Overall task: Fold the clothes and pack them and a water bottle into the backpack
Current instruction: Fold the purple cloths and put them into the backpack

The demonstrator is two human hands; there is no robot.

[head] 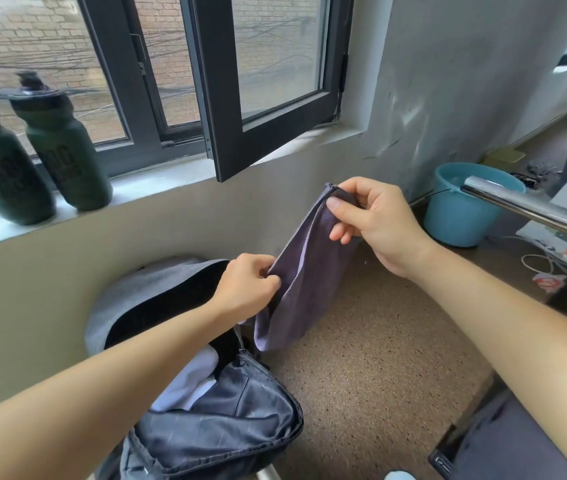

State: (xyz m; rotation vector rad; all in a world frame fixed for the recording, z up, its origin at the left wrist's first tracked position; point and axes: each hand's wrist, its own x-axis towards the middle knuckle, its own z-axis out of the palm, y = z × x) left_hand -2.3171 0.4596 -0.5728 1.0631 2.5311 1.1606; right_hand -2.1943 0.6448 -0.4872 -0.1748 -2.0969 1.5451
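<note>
Closest to us, the backpack (226,420) sits open on the floor (361,358) below our arms. Its dark lined flap is dropped toward us, and a white garment (192,379) is already tucked into the mouth. Just above it, our left hand (247,285) is curled round the lower edge of the purple cloth (306,271), fingers bunched and pinching the fabric. Further out and higher, our right hand (375,220) pinches the top corner between thumb and fingers, so the piece hangs slanted in the air between the two grips, doubled along its length and clear of the bag. We read this as the folding step, with this item partly folded and not yet packed. The next move looks like bringing the two ends together for one more fold, small enough to fit beside the white garment, then lowering it into the opening without snagging the zip edge. To the right a blue bucket (462,209) stands by the wall behind a metal rail (531,209). Far left on the windowsill, two dark green water bottles (67,147) wait upright, well apart from the bag, so one has yet to go in. Behind them, the window (268,81) stands ajar.
</note>
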